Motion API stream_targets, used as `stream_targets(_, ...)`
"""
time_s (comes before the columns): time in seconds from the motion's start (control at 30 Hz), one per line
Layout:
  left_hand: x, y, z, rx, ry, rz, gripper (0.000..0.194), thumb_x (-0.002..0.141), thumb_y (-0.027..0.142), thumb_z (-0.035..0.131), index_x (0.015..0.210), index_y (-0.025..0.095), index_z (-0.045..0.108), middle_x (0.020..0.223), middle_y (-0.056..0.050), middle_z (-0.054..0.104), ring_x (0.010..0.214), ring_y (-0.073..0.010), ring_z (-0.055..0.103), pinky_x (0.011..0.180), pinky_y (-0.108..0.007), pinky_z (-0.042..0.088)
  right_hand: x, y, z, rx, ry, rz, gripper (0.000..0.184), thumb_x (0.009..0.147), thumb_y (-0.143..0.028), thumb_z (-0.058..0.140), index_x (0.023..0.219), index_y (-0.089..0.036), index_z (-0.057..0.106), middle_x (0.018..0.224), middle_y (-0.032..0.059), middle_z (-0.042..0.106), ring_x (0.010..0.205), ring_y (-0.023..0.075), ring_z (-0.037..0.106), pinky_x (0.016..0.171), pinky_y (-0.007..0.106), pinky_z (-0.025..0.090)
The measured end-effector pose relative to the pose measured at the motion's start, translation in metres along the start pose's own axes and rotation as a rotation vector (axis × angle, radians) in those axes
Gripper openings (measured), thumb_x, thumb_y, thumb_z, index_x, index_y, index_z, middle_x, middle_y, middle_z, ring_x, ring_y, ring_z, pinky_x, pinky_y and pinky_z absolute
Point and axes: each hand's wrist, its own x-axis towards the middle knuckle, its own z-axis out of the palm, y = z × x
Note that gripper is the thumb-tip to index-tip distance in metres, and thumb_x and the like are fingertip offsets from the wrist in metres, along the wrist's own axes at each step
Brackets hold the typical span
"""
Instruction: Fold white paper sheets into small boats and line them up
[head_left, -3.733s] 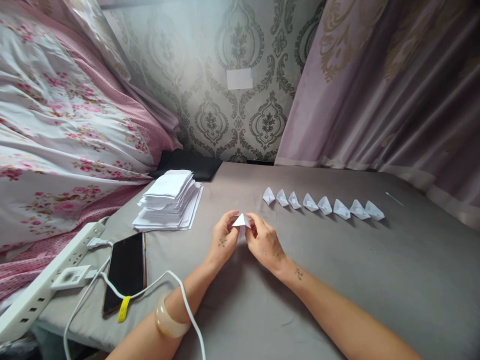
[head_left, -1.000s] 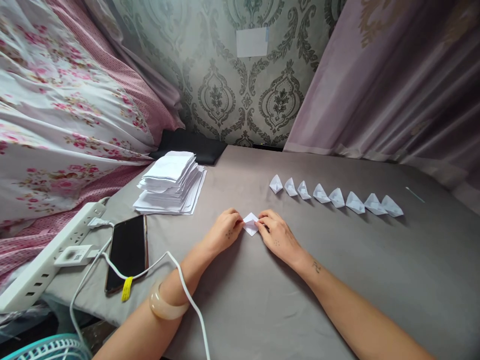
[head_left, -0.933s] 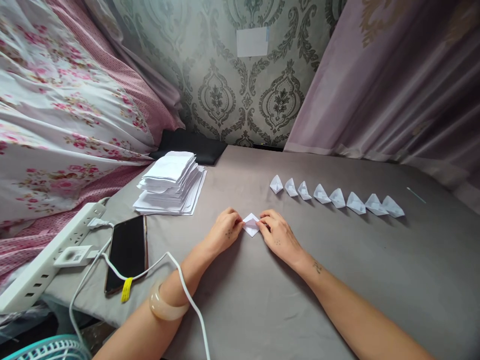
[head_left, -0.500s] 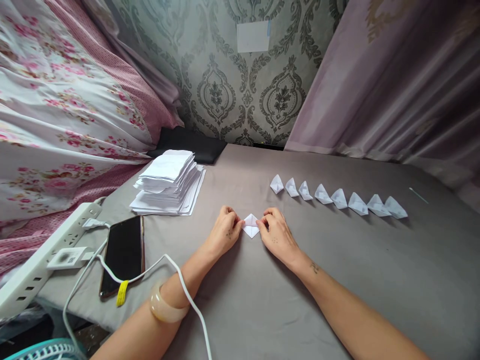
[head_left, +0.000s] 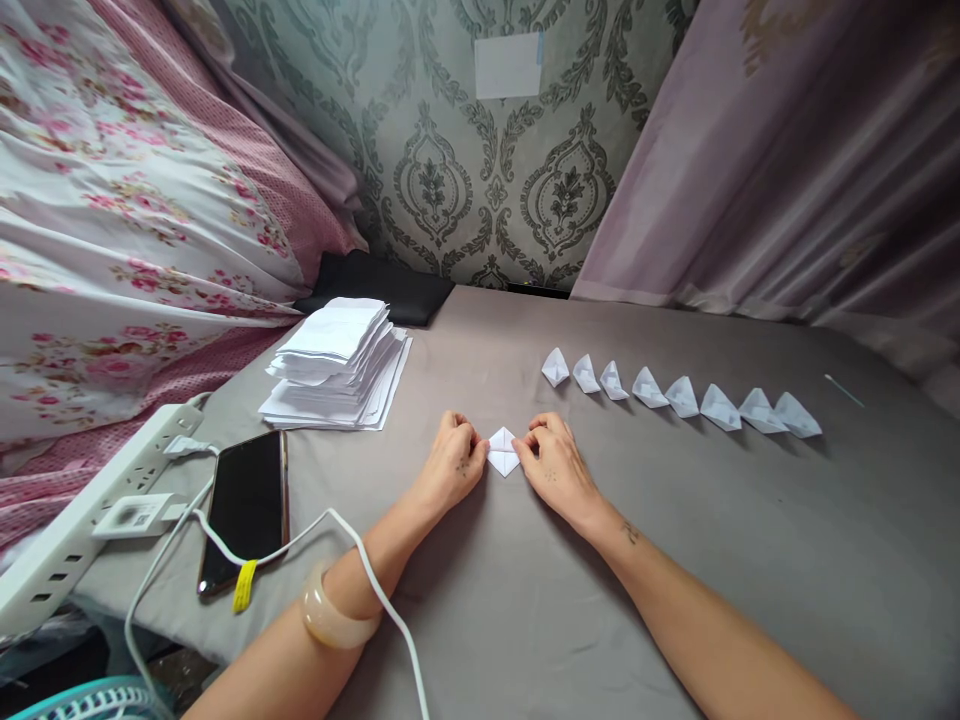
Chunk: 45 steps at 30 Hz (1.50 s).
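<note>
A small folded white paper [head_left: 503, 455], diamond-shaped with creases crossing its middle, is held between my two hands just above or on the grey cloth; I cannot tell which. My left hand [head_left: 456, 457] pinches its left corner with thumb and fingers. At the opposite corner, my right hand [head_left: 555, 460] has the same kind of pinch. The fingertips cover both side corners. Beyond my right hand stands a slanting row of several folded paper boats [head_left: 649, 388].
A stack of white paper sheets [head_left: 334, 365] lies left of my hands, before a black flat case [head_left: 382, 285]. Nearer are a phone [head_left: 247, 510], a white power strip [head_left: 82, 520] and a white cable [head_left: 375, 580] crossing my left forearm. A thin stick [head_left: 844, 390] lies far right.
Both hands keep their pinch on the folded paper with hardly any movement. The view has shifted very slightly.
</note>
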Motion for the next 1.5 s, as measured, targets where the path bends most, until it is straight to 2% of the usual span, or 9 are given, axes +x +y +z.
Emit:
stream_targets(0.23, -0.002, 0.002, -0.003, 0.129, -0.014, 0.024, 0.015, 0.086, 0.024, 0.046, 0.073, 0.018, 0.050, 0.091, -0.007, 0.048, 0.078, -0.0171, 0.050, 0.074, -0.034, 0.045, -0.001, -0.001, -0.004, -0.031, -0.044, 0.001, 0.021, 0.085, -0.028, 0.052, 0.066, -0.018, 0.054, 0.101, 0.0097, 0.053, 0.096, 0.0221, 0.054, 0.087, 0.037, 0.043)
stream_targets(0.37, -0.002, 0.005, -0.005, 0.221, -0.026, 0.032, 0.012, 0.087, 0.025, 0.046, 0.080, 0.018, 0.052, 0.093, -0.007, 0.050, 0.086, -0.0203, 0.048, 0.080, -0.035, 0.042, -0.001, -0.004, -0.007, -0.044, -0.069, 0.014, 0.022, 0.086, -0.028, 0.051, 0.067, -0.018, 0.055, 0.103, 0.0093, 0.052, 0.095, 0.0211, 0.053, 0.087, 0.035, 0.043)
stream_targets(0.57, 0.001, 0.003, -0.004, 0.292, -0.049, -0.059, 0.013, 0.086, 0.029, 0.049, 0.080, 0.018, 0.054, 0.098, -0.008, 0.051, 0.092, -0.0235, 0.045, 0.083, -0.039, 0.037, 0.000, -0.001, -0.004, -0.057, -0.055, -0.004, 0.019, 0.085, -0.027, 0.052, 0.070, -0.018, 0.056, 0.101, 0.0089, 0.052, 0.095, 0.0200, 0.053, 0.087, 0.033, 0.042)
stream_targets(0.7, 0.002, 0.001, -0.004, 0.307, -0.071, -0.062, 0.014, 0.086, 0.030, 0.048, 0.081, 0.019, 0.054, 0.100, -0.008, 0.051, 0.094, -0.0248, 0.045, 0.082, -0.039, 0.036, 0.000, 0.003, -0.001, -0.053, -0.043, -0.007, 0.019, 0.085, -0.027, 0.052, 0.069, -0.018, 0.056, 0.099, 0.0082, 0.052, 0.096, 0.0194, 0.053, 0.088, 0.032, 0.041)
stream_targets(0.83, 0.001, 0.000, -0.003, 0.311, -0.092, 0.064, 0.012, 0.088, 0.023, 0.042, 0.094, 0.020, 0.052, 0.101, -0.008, 0.052, 0.093, -0.0232, 0.046, 0.079, -0.037, 0.036, 0.000, 0.003, 0.000, -0.053, -0.048, -0.001, 0.018, 0.085, -0.027, 0.053, 0.070, -0.018, 0.056, 0.098, 0.0071, 0.051, 0.095, 0.0175, 0.052, 0.088, 0.030, 0.040)
stream_targets(1.0, 0.003, 0.000, -0.002, 0.314, -0.173, 0.328, 0.028, 0.086, 0.006, 0.031, 0.100, 0.020, 0.052, 0.100, -0.006, 0.055, 0.086, -0.0195, 0.047, 0.078, -0.033, 0.038, -0.001, 0.002, -0.002, -0.046, -0.035, 0.002, 0.015, 0.085, -0.027, 0.054, 0.073, -0.018, 0.055, 0.096, 0.0062, 0.050, 0.093, 0.0168, 0.051, 0.088, 0.030, 0.040)
stream_targets(1.1, 0.002, 0.001, -0.002, 0.295, -0.202, 0.431, 0.037, 0.081, -0.001, 0.030, 0.102, 0.018, 0.052, 0.099, -0.007, 0.054, 0.085, -0.0188, 0.047, 0.078, -0.031, 0.040, -0.001, 0.004, -0.006, 0.002, -0.050, 0.017, 0.014, 0.083, -0.029, 0.057, 0.076, -0.018, 0.054, 0.092, 0.0046, 0.047, 0.091, 0.0163, 0.051, 0.088, 0.031, 0.040)
stream_targets(1.33, -0.003, 0.003, -0.004, 0.376, -0.227, 0.523, 0.043, 0.077, -0.002, 0.031, 0.104, 0.020, 0.058, 0.093, -0.007, 0.054, 0.084, -0.0195, 0.048, 0.075, -0.030, 0.041, 0.002, 0.010, -0.019, 0.219, -0.137, 0.102, 0.011, 0.074, -0.020, 0.065, 0.072, -0.018, 0.054, 0.092, 0.0014, 0.046, 0.088, 0.0134, 0.051, 0.088, 0.030, 0.040)
stream_targets(1.5, -0.006, 0.015, -0.007, 0.463, -0.247, 0.529, 0.036, 0.079, 0.006, 0.034, 0.099, 0.016, 0.062, 0.083, -0.008, 0.054, 0.079, -0.0212, 0.048, 0.071, -0.031, 0.041, 0.003, 0.011, -0.021, 0.215, -0.163, 0.120, 0.011, 0.073, -0.021, 0.067, 0.076, -0.018, 0.056, 0.096, 0.0028, 0.047, 0.091, 0.0143, 0.052, 0.088, 0.030, 0.041)
